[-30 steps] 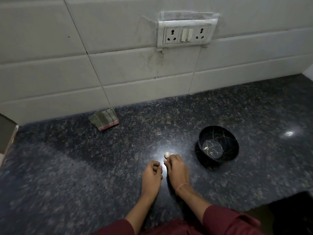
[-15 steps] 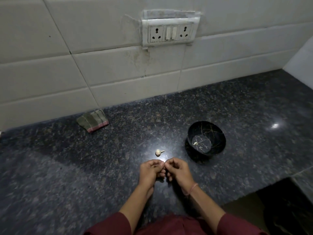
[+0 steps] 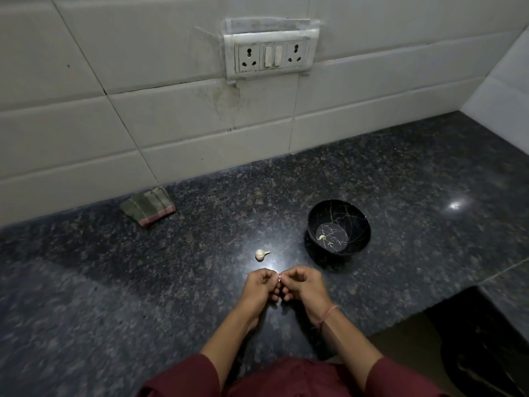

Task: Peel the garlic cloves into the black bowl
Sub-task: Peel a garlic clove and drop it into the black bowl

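Change: right hand [image 3: 305,286] off garlic bulb [image 3: 262,255], which lies left of black bowl [image 3: 357,224]; now it and left hand [image 3: 259,287] pinch small clove [image 3: 279,279] together. Peeling likely begins.

One bowl [image 3: 337,213], one garlic [image 3: 261,255], one cloth [image 3: 148,207]

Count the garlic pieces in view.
3. One garlic piece on the counter; one clove pinched between left hand and right hand; one pale clove in the black bowl. More may hide in the hands.
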